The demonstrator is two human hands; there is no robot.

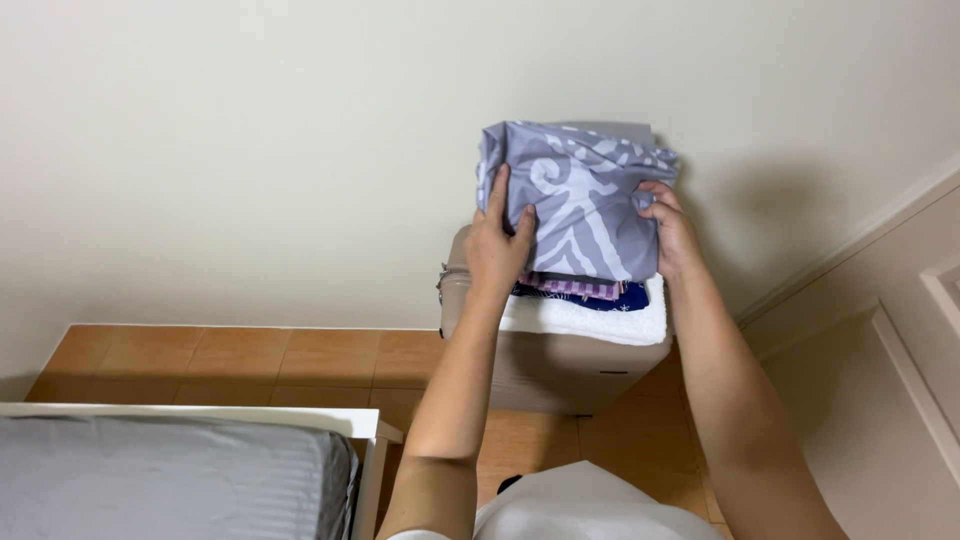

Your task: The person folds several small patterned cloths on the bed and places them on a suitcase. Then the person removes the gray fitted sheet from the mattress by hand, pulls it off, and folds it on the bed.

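Both my hands grip a folded grey cloth with a white swirling pattern [580,200], held upright against the wall. My left hand [497,245] clasps its left edge, and my right hand [668,232] pinches its right edge. The cloth's lower edge rests on a stack of folded fabrics: a purple checked piece [570,287], a dark blue patterned piece [625,298] and a white towel [590,320] at the bottom. The stack lies on top of a beige suitcase [560,370] standing on the floor.
A bed with a grey striped sheet [170,480] and a white frame [365,425] fills the lower left. Orange-brown floor tiles [260,360] run along the cream wall. A beige panelled door or cabinet [900,380] stands at the right.
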